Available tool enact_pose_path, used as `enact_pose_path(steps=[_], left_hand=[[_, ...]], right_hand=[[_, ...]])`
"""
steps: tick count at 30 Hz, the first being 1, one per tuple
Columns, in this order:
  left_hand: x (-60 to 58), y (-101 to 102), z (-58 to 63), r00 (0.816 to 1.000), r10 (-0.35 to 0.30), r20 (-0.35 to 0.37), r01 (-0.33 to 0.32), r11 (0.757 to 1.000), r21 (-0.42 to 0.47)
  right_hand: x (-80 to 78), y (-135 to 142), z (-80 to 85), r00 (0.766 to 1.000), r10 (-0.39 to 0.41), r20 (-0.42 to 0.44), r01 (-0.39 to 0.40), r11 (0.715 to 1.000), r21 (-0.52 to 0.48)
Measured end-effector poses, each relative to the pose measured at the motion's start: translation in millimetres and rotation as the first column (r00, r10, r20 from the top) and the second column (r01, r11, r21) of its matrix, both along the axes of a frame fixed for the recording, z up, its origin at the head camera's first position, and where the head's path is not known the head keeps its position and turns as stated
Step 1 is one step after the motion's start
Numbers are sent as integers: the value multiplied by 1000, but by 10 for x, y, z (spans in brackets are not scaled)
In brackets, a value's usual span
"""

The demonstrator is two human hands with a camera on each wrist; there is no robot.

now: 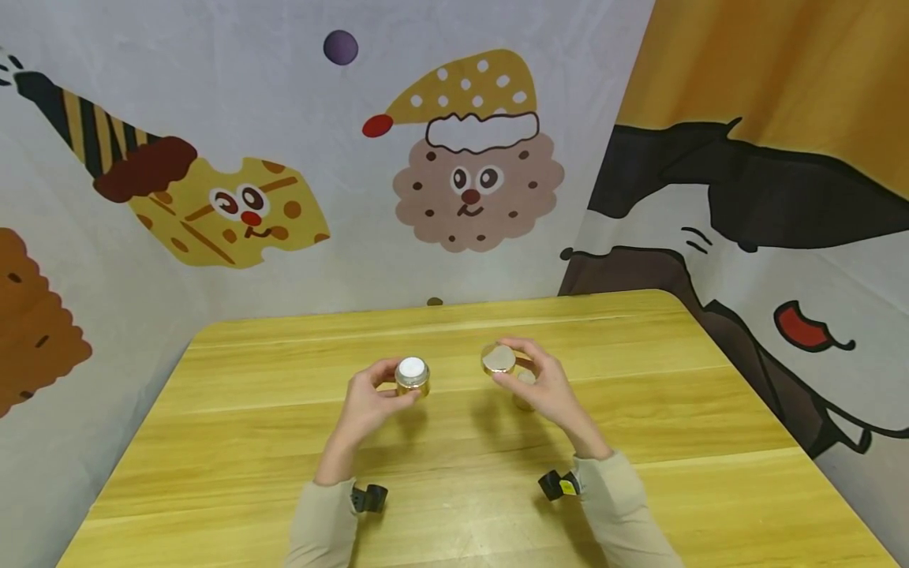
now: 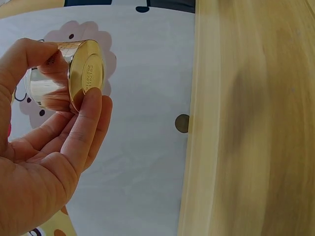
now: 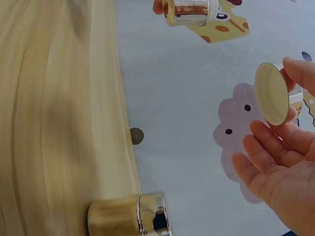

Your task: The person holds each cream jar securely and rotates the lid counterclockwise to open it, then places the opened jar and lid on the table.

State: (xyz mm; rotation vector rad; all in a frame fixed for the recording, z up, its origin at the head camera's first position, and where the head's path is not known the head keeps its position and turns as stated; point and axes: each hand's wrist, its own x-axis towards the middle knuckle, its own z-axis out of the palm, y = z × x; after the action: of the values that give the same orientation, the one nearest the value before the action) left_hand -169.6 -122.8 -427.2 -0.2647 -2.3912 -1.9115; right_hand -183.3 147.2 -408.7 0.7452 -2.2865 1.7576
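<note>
My left hand (image 1: 369, 402) grips a gold cosmetic jar (image 1: 413, 387) by its sides, held above the table. Its top is uncovered, with a white surface showing in the mouth. Stamped characters mark the jar's shiny gold base (image 2: 92, 71) in the left wrist view. Across from it, my right hand (image 1: 543, 385) pinches a round gold lid (image 1: 499, 358) between thumb and fingers. The lid's pale hollow inside (image 3: 271, 93) faces sideways in the right wrist view. A second gold container (image 1: 525, 392) stands on the table, partly hidden behind the right hand.
Pale yellow wood-grain table (image 1: 454, 473) spreads under both hands. Behind it hangs a white cloth (image 1: 355, 268) printed with cartoon food figures, meeting the table's far edge. Each wrist carries a small black camera, the left one (image 1: 371, 498) beside its beige sleeve.
</note>
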Motion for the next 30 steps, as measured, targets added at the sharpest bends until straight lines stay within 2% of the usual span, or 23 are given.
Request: enact_pose_path(steps=[16,30], left_hand=[[16,-5,14,999,-1,35,1,1000,-11],[25,-15,11,998,17,52,-16,1000,-12]], right_hand=[[60,233,-5,999,-41,28,42,999,-31],[67,447,-111,995,-98,-30,97,995,-35]])
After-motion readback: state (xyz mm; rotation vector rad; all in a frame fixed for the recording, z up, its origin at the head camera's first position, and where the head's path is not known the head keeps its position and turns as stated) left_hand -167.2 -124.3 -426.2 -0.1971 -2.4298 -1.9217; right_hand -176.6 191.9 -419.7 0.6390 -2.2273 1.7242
